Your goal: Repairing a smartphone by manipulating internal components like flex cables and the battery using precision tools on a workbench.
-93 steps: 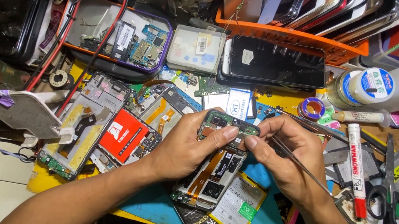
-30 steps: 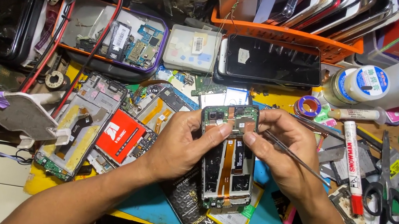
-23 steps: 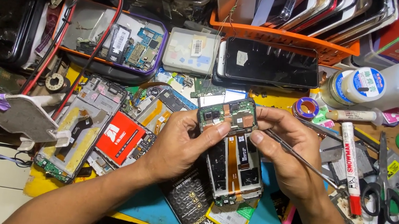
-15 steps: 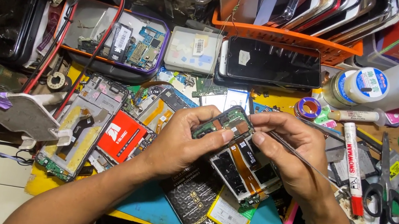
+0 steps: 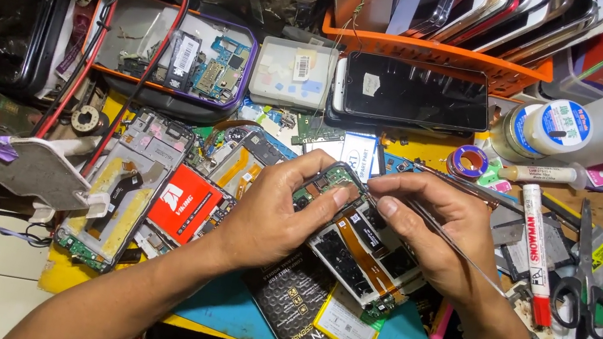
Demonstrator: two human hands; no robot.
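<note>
An opened phone (image 5: 363, 262) with bare circuit board, orange flex cable and no back cover lies tilted at the middle of the cluttered bench. My left hand (image 5: 279, 210) grips its top end, thumb pressed on the green board. My right hand (image 5: 432, 235) holds thin metal tweezers (image 5: 458, 252), their tip touching the board beside my left thumb. The phone's lower end rests over a black battery (image 5: 309, 328) with a yellow label.
Left of the hands lie another stripped phone frame (image 5: 117, 189) and a red pack (image 5: 179, 203). A purple-rimmed parts tray (image 5: 173, 64), a dark-screened phone (image 5: 414, 92), an orange basket (image 5: 448, 56), white bottles (image 5: 590, 130), a marker (image 5: 534, 251) and scissors (image 5: 582, 279) surround them.
The phone has turned from upright to slanted, its lower end swinging right. Both hands stayed on its top end, and the tweezers' tip came in to the board.
</note>
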